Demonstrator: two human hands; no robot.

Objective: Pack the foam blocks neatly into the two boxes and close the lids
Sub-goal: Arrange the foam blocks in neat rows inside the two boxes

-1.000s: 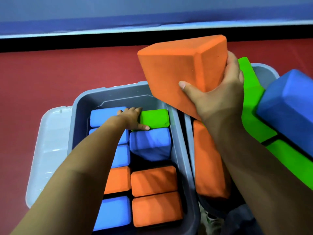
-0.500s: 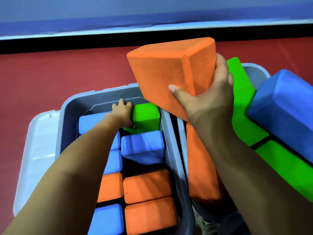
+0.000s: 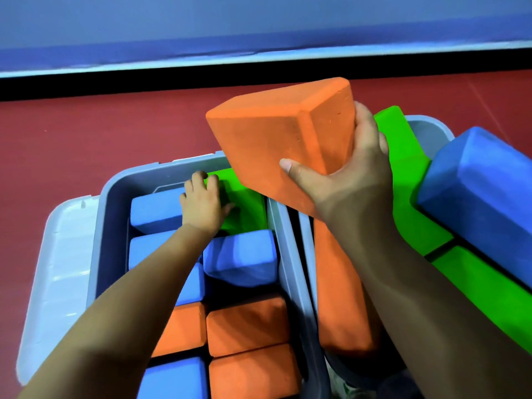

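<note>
Red floor: right hand (image 3: 349, 180) clamps light, squashy large orange foam block (image 3: 283, 139) above grey plastic box (image 3: 184, 168); left hand (image 3: 203, 204) clasps green foam block (image 3: 244, 208) inside.

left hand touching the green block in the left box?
Touching. In the head view the left hand lies on the green block in the left box, fingers curled over its far edge.

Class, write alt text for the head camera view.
A right hand holds a large orange foam block above two grey boxes, while the left hand presses a green block into the left box beside blue and orange blocks.
</note>
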